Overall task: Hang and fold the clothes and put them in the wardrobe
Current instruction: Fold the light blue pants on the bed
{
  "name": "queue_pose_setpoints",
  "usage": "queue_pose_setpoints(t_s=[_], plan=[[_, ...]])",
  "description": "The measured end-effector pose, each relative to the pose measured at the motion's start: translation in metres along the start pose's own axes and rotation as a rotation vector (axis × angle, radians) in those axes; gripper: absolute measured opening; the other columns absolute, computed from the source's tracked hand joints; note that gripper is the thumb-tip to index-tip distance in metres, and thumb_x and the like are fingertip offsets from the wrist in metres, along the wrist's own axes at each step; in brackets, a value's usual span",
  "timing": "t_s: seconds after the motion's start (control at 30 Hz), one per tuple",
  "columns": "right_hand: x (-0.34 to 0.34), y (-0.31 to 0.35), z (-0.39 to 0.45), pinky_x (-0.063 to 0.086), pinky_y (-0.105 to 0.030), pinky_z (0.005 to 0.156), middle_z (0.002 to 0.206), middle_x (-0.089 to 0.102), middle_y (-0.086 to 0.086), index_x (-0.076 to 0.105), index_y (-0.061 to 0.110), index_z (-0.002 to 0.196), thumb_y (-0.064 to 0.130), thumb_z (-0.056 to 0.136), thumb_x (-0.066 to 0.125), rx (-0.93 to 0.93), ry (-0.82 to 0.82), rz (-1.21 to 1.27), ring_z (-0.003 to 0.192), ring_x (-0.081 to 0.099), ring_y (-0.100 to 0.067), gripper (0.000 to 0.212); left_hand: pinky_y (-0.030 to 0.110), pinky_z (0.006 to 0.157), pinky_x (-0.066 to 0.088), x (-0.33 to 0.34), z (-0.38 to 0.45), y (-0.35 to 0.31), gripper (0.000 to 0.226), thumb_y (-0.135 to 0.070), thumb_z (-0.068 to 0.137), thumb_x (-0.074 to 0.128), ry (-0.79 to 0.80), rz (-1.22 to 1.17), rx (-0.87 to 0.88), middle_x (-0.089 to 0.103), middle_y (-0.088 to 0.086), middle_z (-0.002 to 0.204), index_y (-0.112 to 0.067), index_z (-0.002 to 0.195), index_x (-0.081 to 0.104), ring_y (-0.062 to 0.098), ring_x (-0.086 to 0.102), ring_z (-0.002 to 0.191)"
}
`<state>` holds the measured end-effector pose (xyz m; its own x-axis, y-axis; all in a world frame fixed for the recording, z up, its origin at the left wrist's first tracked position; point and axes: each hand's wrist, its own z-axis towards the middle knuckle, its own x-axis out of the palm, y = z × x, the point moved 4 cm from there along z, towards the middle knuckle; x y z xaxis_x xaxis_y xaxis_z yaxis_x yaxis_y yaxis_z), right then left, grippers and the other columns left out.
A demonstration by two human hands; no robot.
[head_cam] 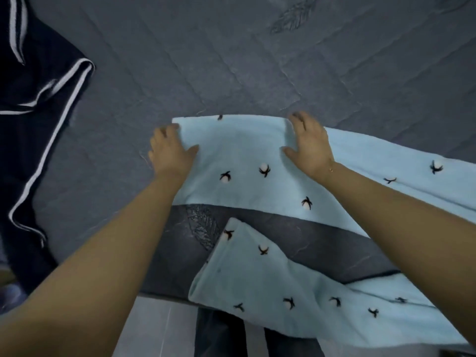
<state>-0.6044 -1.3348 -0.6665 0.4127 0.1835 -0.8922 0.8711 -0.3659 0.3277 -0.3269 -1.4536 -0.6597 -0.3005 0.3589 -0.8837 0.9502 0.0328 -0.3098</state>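
Grey quilted bed (231,60); both hands' (171,153) (310,144) grip on pale-blue garment (239,155), fingertips hidden.

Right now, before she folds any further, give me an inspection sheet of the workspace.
Surface: grey quilted bedspread, wrinkled.
Job's things: light blue garment with dark motifs, spread flat, its lower part hanging over the bed edge.
Clutter: dark navy garment with white stripes, crumpled at left.
Grippers: left hand and right hand rest at the light blue garment's far corners.
Cables: nothing seen.
Surroundings: pale floor below the bed.
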Motion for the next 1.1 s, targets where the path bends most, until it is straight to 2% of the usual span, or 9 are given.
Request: queue_pose_setpoints(t_s=[0.17,0.27,0.33,0.43,0.57,0.73,0.87,0.97,1.1], plan=[[0.048,0.046,-0.084,0.033,-0.054,0.111,0.147,0.042,-0.022,0.054,0.001,0.135,0.019,0.085,0.074,-0.324,0.008,0.092,0.134,0.043,-0.039,0.056,0.046,0.096,0.046,0.035,-0.061,0.060,0.058,-0.039,0.083,0.074,0.072,-0.548,-0.399,0.051,0.019,0.122,0.001,0.118,0.050,0.034,0.053,0.110],[0.081,0.057,-0.116,0.030,-0.053,0.113,0.153,0.035,-0.017,0.052,0.005,0.138,0.016,0.087,0.071,-0.292,0.144,0.059,0.139,0.038,-0.036,0.056,0.042,0.084,0.051,0.044,-0.085,0.071,0.045,-0.040,0.086,0.071,0.076,-0.624,-0.441,0.060,0.014,0.105,-0.003,0.104,0.055,0.027,0.058,0.095],[0.085,0.059,-0.115,0.034,-0.050,0.112,0.150,0.041,-0.016,0.057,0.005,0.133,0.008,0.084,0.071,-0.236,0.103,0.071,0.135,0.043,-0.035,0.050,0.035,0.075,0.054,0.043,-0.091,0.071,0.029,-0.033,0.090,0.066,0.078,-0.797,-0.455,0.063,0.008,0.095,-0.007,0.095,0.057,0.023,0.061,0.088],[0.075,0.066,-0.094,0.049,-0.046,0.092,0.124,0.062,-0.018,0.069,0.002,0.107,0.000,0.079,0.075,-0.222,-0.041,0.134,0.110,0.061,-0.037,0.029,0.022,0.070,0.056,0.025,-0.080,0.071,0.013,-0.024,0.093,0.064,0.081,-1.094,-0.422,0.064,0.000,0.090,-0.013,0.089,0.058,0.011,0.064,0.083],[0.065,0.082,-0.086,0.049,-0.039,0.078,0.103,0.063,-0.014,0.066,0.001,0.098,-0.003,0.084,0.068,-0.292,-0.074,0.231,0.093,0.059,-0.032,0.014,0.029,0.073,0.051,-0.004,-0.065,0.086,0.016,-0.029,0.091,0.067,0.055,-1.014,-0.176,0.056,0.008,0.091,-0.015,0.089,0.058,0.014,0.054,0.080],[0.076,0.083,-0.110,0.052,-0.039,0.080,0.107,0.063,-0.010,0.069,0.004,0.106,0.013,0.090,0.068,-0.416,0.297,0.214,0.096,0.061,-0.029,0.018,0.045,0.090,0.051,0.023,-0.079,0.123,0.022,-0.022,0.091,0.067,0.283,-0.763,-0.295,0.063,0.019,0.103,-0.004,0.096,0.058,0.029,0.060,0.096],[0.044,0.067,-0.076,0.040,-0.026,0.097,0.115,0.063,-0.009,0.069,0.007,0.112,0.011,0.093,0.064,-0.191,0.085,0.319,0.111,0.058,-0.027,0.020,0.019,0.079,0.051,0.027,-0.066,0.124,0.037,-0.034,0.087,0.069,0.351,-0.985,-0.343,0.060,-0.014,0.108,-0.027,0.117,0.049,0.003,0.062,0.098],[0.009,0.049,-0.028,0.032,-0.028,0.100,0.119,0.059,-0.016,0.063,0.003,0.119,0.008,0.092,0.061,-0.110,-0.143,0.198,0.114,0.051,-0.034,0.028,0.020,0.079,0.051,0.029,-0.048,0.110,0.055,-0.063,0.072,0.067,0.425,-1.093,-0.383,0.063,-0.016,0.114,-0.033,0.115,0.054,0.000,0.063,0.100],[-0.008,0.007,0.029,0.039,-0.041,0.105,0.122,0.059,-0.015,0.060,0.010,0.126,0.026,0.088,0.071,0.185,0.004,0.203,0.117,0.053,-0.032,0.042,0.016,0.069,0.050,0.037,-0.026,0.085,0.045,-0.060,0.084,0.060,0.500,-0.974,-0.316,0.065,-0.016,0.108,-0.029,0.117,0.058,0.001,0.064,0.095]])
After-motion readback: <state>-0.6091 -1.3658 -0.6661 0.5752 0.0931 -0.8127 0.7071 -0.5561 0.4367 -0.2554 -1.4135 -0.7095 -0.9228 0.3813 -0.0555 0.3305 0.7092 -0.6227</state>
